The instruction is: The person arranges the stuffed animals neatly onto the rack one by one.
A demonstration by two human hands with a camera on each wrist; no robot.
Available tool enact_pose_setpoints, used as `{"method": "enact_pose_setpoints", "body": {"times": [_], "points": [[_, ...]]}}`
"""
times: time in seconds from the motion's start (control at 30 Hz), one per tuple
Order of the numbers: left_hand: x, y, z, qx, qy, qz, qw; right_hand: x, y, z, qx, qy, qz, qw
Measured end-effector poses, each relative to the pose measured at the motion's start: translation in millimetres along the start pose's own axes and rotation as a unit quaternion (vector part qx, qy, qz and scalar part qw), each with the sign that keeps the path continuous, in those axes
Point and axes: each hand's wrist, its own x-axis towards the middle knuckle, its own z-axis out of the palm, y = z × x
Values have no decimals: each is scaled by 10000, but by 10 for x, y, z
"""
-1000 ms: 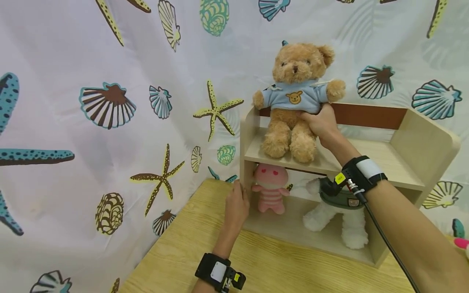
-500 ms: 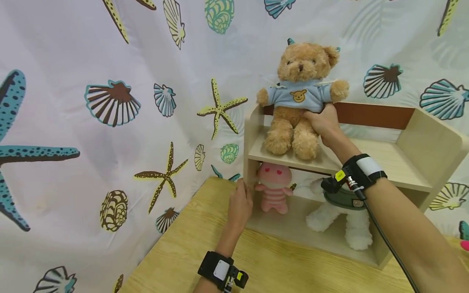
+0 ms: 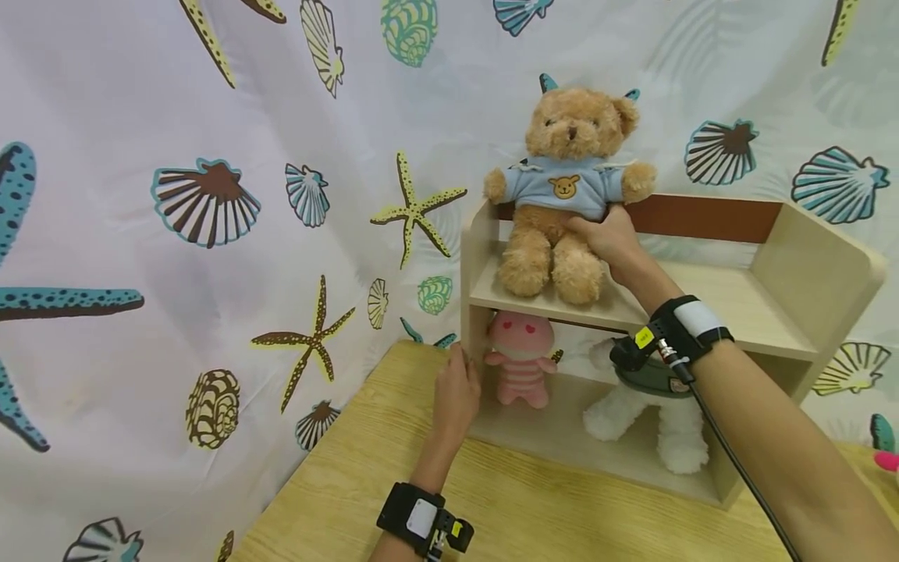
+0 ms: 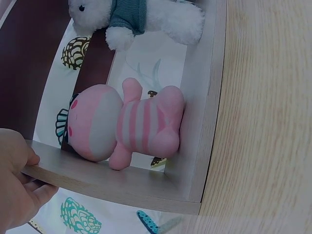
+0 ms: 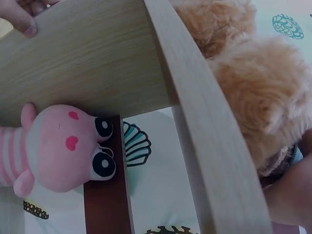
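A light-brown teddy bear [image 3: 572, 187] in a blue hoodie sits upright at the left end of the upper board of a small wooden shelf [image 3: 723, 312]. My right hand [image 3: 612, 240] grips its lower body from the side, thumb on the belly; the other fingers are hidden behind it. In the right wrist view, the teddy bear's fur [image 5: 265, 92] shows beside the board. Lower down, my left hand [image 3: 455, 390] pinches the front edge of the left side panel. The left wrist view shows thumb and fingers of my left hand [image 4: 19, 175] on opposite faces of that panel.
On the lower level sit a pink striped frog plush [image 3: 521, 367] at left and a white plush animal [image 3: 677, 433] in a green top. The shelf stands on a wood-grain table [image 3: 562, 507]. Behind hangs a shell-print curtain [image 3: 232, 312]. Something pink [image 3: 886, 460] shows at far right.
The view shifts slightly with the head. The teddy bear's head has dropped a little against the curtain. Both hands keep their holds.
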Motion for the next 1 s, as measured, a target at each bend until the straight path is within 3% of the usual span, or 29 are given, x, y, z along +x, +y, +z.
{"method": "enact_pose_setpoints", "body": {"times": [0.23,0.47,0.63,0.87,1.0], "points": [[8,20,9,6,224,324,9992,-63,7,-63,-51,-110,259,9996],[0,18,14,-1,27,4,10000,-97,17,-90,214,-375,381,9983],[-11,20,23,-10,5,-51,10000,-160,6,-126,443,-411,292,9977],[-20,25,24,15,165,-35,9999,-353,-2,-285,664,-251,262,9971],[-24,34,45,-14,129,-98,9999,-488,11,-409,514,-109,268,9983]]}}
